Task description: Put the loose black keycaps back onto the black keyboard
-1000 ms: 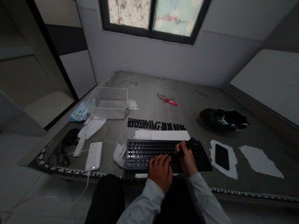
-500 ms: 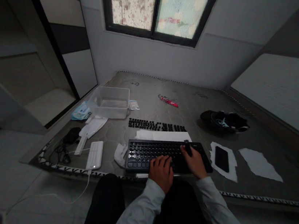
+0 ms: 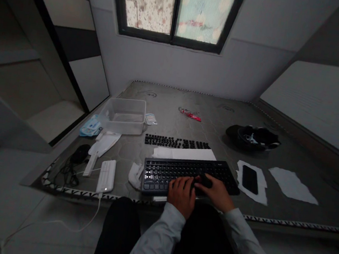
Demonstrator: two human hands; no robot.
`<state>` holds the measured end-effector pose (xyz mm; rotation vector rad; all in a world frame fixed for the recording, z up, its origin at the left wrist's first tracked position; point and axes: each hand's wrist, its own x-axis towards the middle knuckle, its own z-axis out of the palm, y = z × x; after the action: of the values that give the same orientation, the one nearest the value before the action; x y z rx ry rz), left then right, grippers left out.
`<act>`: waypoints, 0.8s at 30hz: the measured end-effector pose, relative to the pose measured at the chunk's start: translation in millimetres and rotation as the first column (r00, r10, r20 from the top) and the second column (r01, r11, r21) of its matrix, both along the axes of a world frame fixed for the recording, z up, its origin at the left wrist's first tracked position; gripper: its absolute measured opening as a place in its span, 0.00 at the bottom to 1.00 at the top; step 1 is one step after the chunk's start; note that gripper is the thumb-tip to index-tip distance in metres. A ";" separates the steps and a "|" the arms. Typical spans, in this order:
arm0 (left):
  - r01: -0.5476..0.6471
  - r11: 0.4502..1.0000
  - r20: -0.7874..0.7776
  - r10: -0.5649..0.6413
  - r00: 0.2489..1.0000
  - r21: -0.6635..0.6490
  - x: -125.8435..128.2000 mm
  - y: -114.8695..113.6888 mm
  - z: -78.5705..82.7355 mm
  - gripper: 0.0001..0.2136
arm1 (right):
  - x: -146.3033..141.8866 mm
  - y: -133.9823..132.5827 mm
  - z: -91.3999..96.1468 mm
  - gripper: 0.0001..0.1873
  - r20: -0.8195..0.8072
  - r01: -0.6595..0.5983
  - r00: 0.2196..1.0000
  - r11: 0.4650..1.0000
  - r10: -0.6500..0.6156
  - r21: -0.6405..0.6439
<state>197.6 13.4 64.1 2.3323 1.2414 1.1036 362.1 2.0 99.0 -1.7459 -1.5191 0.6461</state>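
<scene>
A black keyboard (image 3: 163, 172) lies near the front edge of the padded surface, with shiny key positions showing across it. My left hand (image 3: 181, 195) rests over its lower middle, fingers bent down on it, apart from one another. Held in my right hand (image 3: 215, 193) is a small black tool (image 3: 205, 180) whose kind I cannot make out. Its tip points left, close to my left fingertips; whether they touch it is hidden. Behind the keyboard, loose black keycaps (image 3: 176, 143) stand in rows beyond a white paper sheet (image 3: 184, 153).
On the left are a clear plastic box (image 3: 125, 117), a white power bank (image 3: 106, 176) with a cable, and crumpled tissue (image 3: 135, 175). To the right, a phone (image 3: 250, 179) lies on paper beside another paper piece (image 3: 293, 185). A dark cap (image 3: 254, 138) sits farther back.
My right hand has moved left and down across the keyboard, bringing the black tool to my left fingers. My left hand stays almost in place.
</scene>
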 end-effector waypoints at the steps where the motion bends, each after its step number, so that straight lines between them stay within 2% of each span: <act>1: 0.008 1.000 0.037 -0.008 0.999 -0.004 -0.4 0.2 -0.4 0.15 | -2.3 -0.6 2.2 0.15 -0.057 -0.008 0.998 1.000 0.008 -0.003; 4: 0.019 1.000 0.163 -0.017 0.987 -0.015 -1.7 1.9 -3.2 0.12 | -8.6 -2.4 7.7 0.15 -0.180 -0.016 0.984 1.000 0.014 -0.010; 9: 0.002 0.999 0.285 0.007 0.958 -0.032 -2.4 5.8 -7.7 0.10 | -12.1 -3.4 7.2 0.18 -0.268 0.010 0.963 1.000 -0.013 -0.013; 16: -0.031 1.000 0.314 0.029 0.949 0.001 -1.3 5.8 -7.8 0.09 | -11.4 -3.9 2.9 0.21 -0.416 0.002 0.909 0.999 -0.020 -0.044; 24: -0.025 1.000 0.328 0.023 0.944 0.003 0.1 7.7 -14.2 0.09 | -13.8 -4.5 10.3 0.24 -0.425 -0.100 0.903 0.993 0.062 -0.068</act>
<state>197.7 21.1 49.9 2.0325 1.1423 1.4358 348.2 -2.5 109.4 -1.4848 -1.2759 1.0729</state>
